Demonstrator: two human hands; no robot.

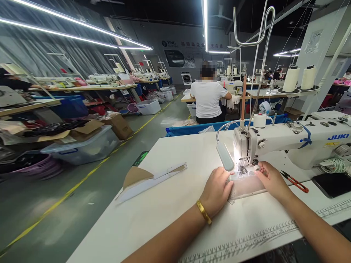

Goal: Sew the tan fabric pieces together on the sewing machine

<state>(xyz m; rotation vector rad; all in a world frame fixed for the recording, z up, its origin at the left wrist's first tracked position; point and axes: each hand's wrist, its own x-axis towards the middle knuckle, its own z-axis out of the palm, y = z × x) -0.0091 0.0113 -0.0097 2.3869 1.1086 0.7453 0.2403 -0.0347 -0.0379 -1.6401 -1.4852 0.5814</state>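
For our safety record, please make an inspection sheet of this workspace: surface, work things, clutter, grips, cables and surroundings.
Surface: white table, ruler along near edge.
Job's things: sheer cloth at the machine.
Clutter: folded card at left; snips and phone at right.
Grips: left grip on cloth; right grip at small white part, hold unclear.
Cables: pale coiled cord behind phone.
Surroundings: seated co-worker ahead; bin on floor at left.

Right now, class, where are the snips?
In the head view, the snips lie at the right on the white table, between the right hand and the black phone.
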